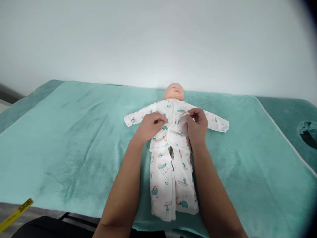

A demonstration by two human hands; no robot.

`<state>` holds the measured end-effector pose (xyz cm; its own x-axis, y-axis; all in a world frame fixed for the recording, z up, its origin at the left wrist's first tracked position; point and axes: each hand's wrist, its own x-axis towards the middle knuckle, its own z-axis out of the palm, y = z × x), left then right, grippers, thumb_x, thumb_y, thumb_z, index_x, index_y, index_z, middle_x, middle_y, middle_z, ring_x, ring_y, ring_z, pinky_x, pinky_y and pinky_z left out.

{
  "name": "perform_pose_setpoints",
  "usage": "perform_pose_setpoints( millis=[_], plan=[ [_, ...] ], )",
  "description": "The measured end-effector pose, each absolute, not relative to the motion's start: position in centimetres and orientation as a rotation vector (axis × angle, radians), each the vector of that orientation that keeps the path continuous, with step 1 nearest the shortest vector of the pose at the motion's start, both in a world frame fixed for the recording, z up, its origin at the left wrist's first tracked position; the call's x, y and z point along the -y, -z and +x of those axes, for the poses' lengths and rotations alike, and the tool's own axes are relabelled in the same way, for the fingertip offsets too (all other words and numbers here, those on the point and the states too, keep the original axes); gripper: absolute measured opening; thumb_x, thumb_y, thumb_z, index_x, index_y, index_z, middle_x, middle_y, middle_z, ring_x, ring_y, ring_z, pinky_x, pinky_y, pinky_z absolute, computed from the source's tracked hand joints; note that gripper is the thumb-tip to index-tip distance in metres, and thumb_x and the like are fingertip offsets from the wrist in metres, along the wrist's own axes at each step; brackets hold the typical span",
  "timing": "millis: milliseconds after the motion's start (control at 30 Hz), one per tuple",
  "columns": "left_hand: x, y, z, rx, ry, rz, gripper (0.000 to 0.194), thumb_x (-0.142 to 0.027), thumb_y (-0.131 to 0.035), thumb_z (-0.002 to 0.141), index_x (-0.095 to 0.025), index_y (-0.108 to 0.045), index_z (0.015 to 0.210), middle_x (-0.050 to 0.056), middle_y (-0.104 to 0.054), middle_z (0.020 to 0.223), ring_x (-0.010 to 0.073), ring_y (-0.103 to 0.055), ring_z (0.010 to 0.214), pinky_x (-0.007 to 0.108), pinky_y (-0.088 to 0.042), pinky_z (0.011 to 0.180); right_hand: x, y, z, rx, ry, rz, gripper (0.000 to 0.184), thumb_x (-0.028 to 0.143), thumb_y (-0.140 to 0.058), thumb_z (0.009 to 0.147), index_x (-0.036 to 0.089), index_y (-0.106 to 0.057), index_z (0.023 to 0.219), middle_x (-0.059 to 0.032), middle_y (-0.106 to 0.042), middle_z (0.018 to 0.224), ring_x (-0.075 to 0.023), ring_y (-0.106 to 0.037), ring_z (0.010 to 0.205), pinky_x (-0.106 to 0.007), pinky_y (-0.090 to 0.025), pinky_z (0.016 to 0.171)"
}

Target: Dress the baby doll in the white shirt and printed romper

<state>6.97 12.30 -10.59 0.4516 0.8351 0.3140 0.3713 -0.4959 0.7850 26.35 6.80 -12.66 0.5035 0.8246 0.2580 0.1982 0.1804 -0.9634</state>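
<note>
A baby doll (174,92) lies on its back, head toward the wall, in a white baby shirt (170,137) with teal animal prints. Matching baby pants (162,185) cover the legs, with a dark gap showing at the crotch. My left hand (151,126) rests at the left of the shirt's chest, fingers curled together; what lies between the fingertips is hidden. On the other side of the chest, my right hand (198,125) pinches a bit of the shirt's white cloth between thumb and forefinger. Both sleeves stretch outward on the surface.
A teal plush blanket (81,142) with some creases covers the table under the doll. Behind it stands a plain white wall (148,39). A yellow strip (17,215) and a black object (47,228) are at the lower left. A dark mark (308,135) shows at far right.
</note>
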Motion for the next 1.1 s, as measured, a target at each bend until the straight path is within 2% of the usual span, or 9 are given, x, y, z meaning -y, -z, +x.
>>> perform_pose_setpoints(
  millis=[67, 133, 233, 333, 433, 600, 833, 967, 1100],
  plan=[
    [-12.7, 11.2, 7.1, -1.073, -1.098, 2.142, 0.024, -0.016, -0.052, 0.087, -0.021, -0.074, 0.094, 0.002, -0.069, 0.091, 0.0141, -0.063, 0.083, 0.027, -0.050, 0.074, -7.3, 13.4, 27.0, 0.923, -0.269, -1.431, 0.022, 0.025, -0.053, 0.082, 0.024, -0.060, 0.103, -0.0053, -0.059, 0.112, -0.0198, -0.057, 0.106, -0.036, -0.050, 0.088],
    [-13.2, 11.8, 7.3, -1.120, -1.184, 2.214, 0.026, -0.023, -0.051, 0.093, -0.021, -0.071, 0.109, 0.006, -0.069, 0.112, 0.0173, -0.063, 0.104, 0.032, -0.051, 0.093, -8.0, 14.4, 27.6, 0.951, -0.169, -1.473, 0.028, 0.027, -0.053, 0.083, 0.024, -0.063, 0.109, -0.0074, -0.060, 0.126, -0.0234, -0.054, 0.122, -0.043, -0.046, 0.103],
    [-14.1, 13.0, 7.5, -1.181, -1.086, 2.320, 0.037, -0.035, -0.045, 0.100, -0.022, -0.062, 0.130, 0.009, -0.058, 0.142, 0.0210, -0.052, 0.133, 0.041, -0.039, 0.116, -9.4, 16.0, 28.6, 1.090, -0.276, -1.504, 0.036, 0.034, -0.051, 0.089, 0.024, -0.064, 0.121, -0.0073, -0.059, 0.139, -0.0256, -0.046, 0.137, -0.049, -0.036, 0.116],
    [-14.8, 14.0, 7.3, -1.370, -0.894, 2.361, 0.043, -0.038, -0.036, 0.103, -0.026, -0.056, 0.139, 0.005, -0.053, 0.150, 0.0232, -0.043, 0.143, 0.050, -0.025, 0.124, -10.5, 17.7, 29.6, 1.241, -0.288, -1.551, 0.042, 0.041, -0.044, 0.096, 0.025, -0.063, 0.129, -0.0055, -0.057, 0.145, -0.0256, -0.037, 0.146, -0.051, -0.029, 0.121],
    [-14.7, 14.5, 6.2, -1.596, -0.780, 2.395, 0.045, -0.037, -0.036, 0.102, -0.029, -0.053, 0.143, 0.005, -0.053, 0.150, 0.0256, -0.042, 0.143, 0.054, -0.020, 0.124, -10.7, 19.1, 31.4, 1.451, -0.152, -1.669, 0.047, 0.044, -0.033, 0.101, 0.027, -0.057, 0.139, -0.0046, -0.052, 0.151, -0.0251, -0.035, 0.147, -0.054, -0.025, 0.121],
    [-13.8, 15.0, 2.0, -1.905, -0.664, 2.348, 0.053, -0.035, -0.049, 0.095, -0.024, -0.049, 0.147, 0.013, -0.056, 0.145, 0.0328, -0.048, 0.134, 0.051, -0.034, 0.114, -8.3, 19.5, 37.4, 1.593, 0.042, -2.044, 0.053, 0.049, -0.033, 0.101, 0.026, -0.048, 0.146, -0.0101, -0.045, 0.155, -0.0293, -0.033, 0.146, -0.059, -0.021, 0.118],
    [-13.3, 16.8, -3.1, -2.231, -0.668, 2.210, 0.043, -0.038, -0.053, 0.092, -0.018, -0.060, 0.129, 0.017, -0.063, 0.128, 0.0365, -0.054, 0.119, 0.047, -0.043, 0.097, -2.1, 17.7, 43.0, 1.188, 0.146, -2.334, 0.059, 0.059, -0.041, 0.095, 0.010, -0.064, 0.119, -0.0244, -0.056, 0.130, -0.0334, -0.051, 0.121, -0.047, -0.040, 0.100],
    [-13.4, 17.1, -2.8, -2.242, -0.671, 2.211, 0.035, -0.028, -0.049, 0.092, -0.017, -0.059, 0.124, 0.016, -0.068, 0.116, 0.0353, -0.057, 0.116, 0.045, -0.043, 0.093, -1.2, 16.9, 42.1, 1.063, 0.054, -2.540, 0.053, 0.061, -0.047, 0.092, 0.014, -0.069, 0.103, -0.0202, -0.064, 0.113, -0.0345, -0.058, 0.108, -0.047, -0.043, 0.091],
    [-13.2, 16.6, -2.5, -2.186, -0.721, 2.174, 0.032, -0.019, -0.046, 0.089, -0.018, -0.057, 0.119, 0.015, -0.069, 0.111, 0.0328, -0.060, 0.111, 0.042, -0.045, 0.090, -2.0, 17.1, 42.4, 1.167, 0.006, -2.531, 0.047, 0.055, -0.041, 0.097, 0.017, -0.069, 0.102, -0.0158, -0.067, 0.111, -0.0299, -0.062, 0.101, -0.040, -0.044, 0.083]
  ],
)
